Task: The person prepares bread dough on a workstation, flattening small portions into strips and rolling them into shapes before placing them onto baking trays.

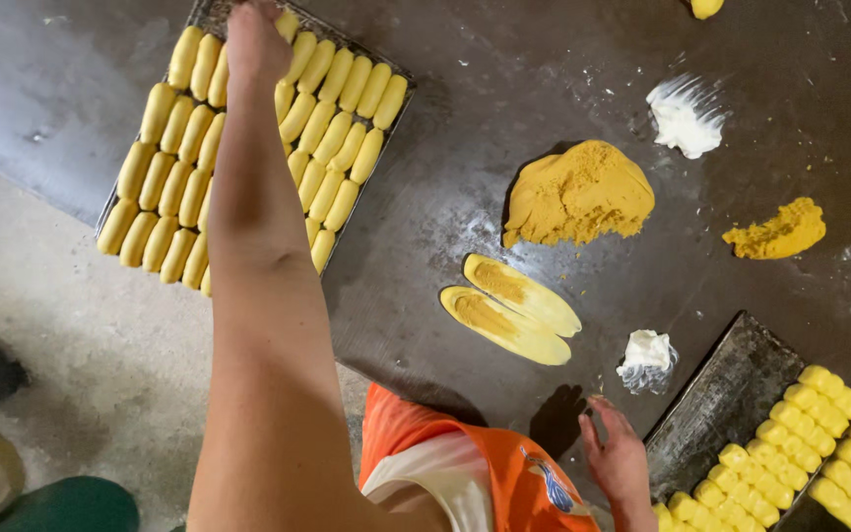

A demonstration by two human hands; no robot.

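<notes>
The left forearm fills the near view, stretched out so that the left hand (253,39) is laid over the far row of yellow dough rolls (332,123) on the dark baking tray (398,116). Its fingers are cut off by the top edge, so it cannot be told whether a roll is gripped or only touched. The right hand (615,455) is held open and empty, fingers spread, at the near rim of the dark worktable (504,89), just beside a second tray (721,394) of smaller yellow pieces (819,433).

The rolls are packed touching in tight rows, so, in judgement, each should be set down lightly and parallel to its neighbours, without being squashed. Two flattened dough ovals spread with filling (509,310) lie near the filling mound (578,192), well apart from the left hand.
</notes>
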